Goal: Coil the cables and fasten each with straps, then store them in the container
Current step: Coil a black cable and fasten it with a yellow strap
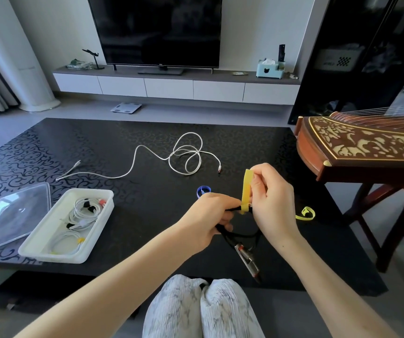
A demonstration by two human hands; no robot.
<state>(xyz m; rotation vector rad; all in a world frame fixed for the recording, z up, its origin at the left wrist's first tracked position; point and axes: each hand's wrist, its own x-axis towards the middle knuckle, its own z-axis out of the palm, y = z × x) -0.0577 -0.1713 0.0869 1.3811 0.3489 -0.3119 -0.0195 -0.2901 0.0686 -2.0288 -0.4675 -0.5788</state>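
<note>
1. Black cable (226, 236): coiled, held above the near edge of the table (147, 203); yellow strap (247, 189) looped round its top, tail upright.
2. Handling, as judged: keep the coil pinched tight; draw the tail snug; press it flat on itself.
3. Left hand (208, 217) grips the coil, just left of the strap; right hand (273, 203) pinches the tail.
4. White cable (186, 154): loose, far; container (49, 257): left, holding bundled cables.

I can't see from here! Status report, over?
Left hand grips coiled black cable. Right hand pinches yellow strap looped round it. White cable loose on table, not yet coiled. Nothing blocking.
</note>
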